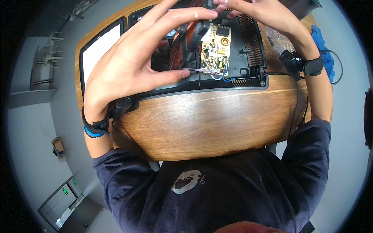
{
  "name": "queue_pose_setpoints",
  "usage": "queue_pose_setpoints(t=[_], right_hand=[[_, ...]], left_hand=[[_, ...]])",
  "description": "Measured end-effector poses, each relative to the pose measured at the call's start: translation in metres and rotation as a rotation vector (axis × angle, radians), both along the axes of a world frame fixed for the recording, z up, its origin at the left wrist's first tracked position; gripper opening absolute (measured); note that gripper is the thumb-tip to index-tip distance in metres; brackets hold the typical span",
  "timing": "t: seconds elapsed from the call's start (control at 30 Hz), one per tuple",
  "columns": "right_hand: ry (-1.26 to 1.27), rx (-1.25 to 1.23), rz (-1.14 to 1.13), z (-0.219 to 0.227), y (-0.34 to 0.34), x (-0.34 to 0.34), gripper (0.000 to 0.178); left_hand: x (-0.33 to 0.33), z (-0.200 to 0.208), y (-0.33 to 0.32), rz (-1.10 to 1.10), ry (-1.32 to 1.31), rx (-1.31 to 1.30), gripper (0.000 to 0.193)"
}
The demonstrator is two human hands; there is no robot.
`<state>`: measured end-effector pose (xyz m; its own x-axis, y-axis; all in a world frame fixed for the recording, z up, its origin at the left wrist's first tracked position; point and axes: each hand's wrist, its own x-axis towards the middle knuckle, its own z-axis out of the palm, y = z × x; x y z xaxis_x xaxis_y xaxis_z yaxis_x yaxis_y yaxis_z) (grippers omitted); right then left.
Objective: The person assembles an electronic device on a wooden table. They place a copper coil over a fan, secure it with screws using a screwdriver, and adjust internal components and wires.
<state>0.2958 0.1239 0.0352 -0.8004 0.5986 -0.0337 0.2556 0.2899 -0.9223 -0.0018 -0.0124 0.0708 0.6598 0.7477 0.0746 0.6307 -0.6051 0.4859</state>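
A flat copper coil (pixel 193 32) on a black frame stands tilted on edge inside an opened black appliance housing (pixel 243 58), which looks like an induction cooker base. My left hand (pixel 128 62) spans the coil's near side, its thumb low by the thin wires and its forefinger along the top. Just right of the coil lies a cream circuit board (pixel 215 58) with small parts and blue and white wires. My right hand (pixel 252 9) is at the far edge of the coil, fingers bent together; the top of the picture cuts part of it off.
A white panel (pixel 103 46) with a black rim lies left of the housing on the wooden table (pixel 210 116). Clear plastic packaging (pixel 276 40) and a blue cloth (pixel 328 50) are at the right. A black cable (pixel 281 73) leads from the housing. Small cameras are strapped to both wrists.
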Motion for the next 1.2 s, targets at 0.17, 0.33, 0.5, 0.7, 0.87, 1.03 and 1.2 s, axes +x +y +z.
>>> queue_pose_setpoints(t=[0.17,0.33,0.5,0.7,0.87,1.03,1.2], right_hand=[[-0.419,0.421,0.038,-0.033,-0.001,0.011,0.065],[-0.463,0.606,0.111,-0.063,0.010,0.013,0.060],[-0.560,0.482,0.167,-0.055,0.018,0.007,0.045],[-0.651,0.394,0.121,-0.026,0.013,-0.004,0.046],[-0.610,0.490,0.193,-0.056,0.034,0.010,0.045],[-0.553,0.495,0.276,-0.056,0.039,0.002,0.044],[-0.556,0.470,0.279,-0.058,0.041,0.011,0.044]], left_hand=[[0.011,-0.007,-0.004,-0.002,-0.047,0.055,0.082],[0.022,-0.010,-0.007,0.085,-0.151,0.054,0.078],[0.055,0.004,-0.024,0.359,-0.168,-0.153,0.078],[0.047,-0.011,-0.027,0.251,-0.263,0.081,0.069],[0.039,-0.035,-0.008,0.130,-0.426,0.264,0.066],[0.051,-0.048,-0.006,0.116,-0.681,0.306,0.059],[0.072,-0.010,-0.002,0.273,-0.465,0.343,0.043]])
